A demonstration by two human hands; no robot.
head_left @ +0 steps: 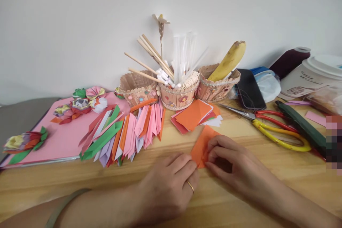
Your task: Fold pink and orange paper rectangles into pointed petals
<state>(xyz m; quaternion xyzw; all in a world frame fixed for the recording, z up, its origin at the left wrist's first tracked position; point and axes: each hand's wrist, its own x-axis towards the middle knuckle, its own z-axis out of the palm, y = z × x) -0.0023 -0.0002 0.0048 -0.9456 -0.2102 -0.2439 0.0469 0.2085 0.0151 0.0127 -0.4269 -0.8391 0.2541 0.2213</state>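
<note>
While I watch from my remote seat, the left hand (173,178) curls its fingers at the orange paper (201,146), grip hidden from me; the right hand (235,160) pinches its near right side, thumb close to forefinger. Paper's at one o'clock from the left fingertips, ten from the right, long axis toward one, neither hand nearer. Beyond, about twelve: stacked paper pieces (193,114).

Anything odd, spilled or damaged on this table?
The banana looks out of place: it leans in the rightmost decorated basket among craft supplies, its upper tip browned. I see no spill. The orange paper at the hands shows no evident tear, though fingers cover part.
</note>
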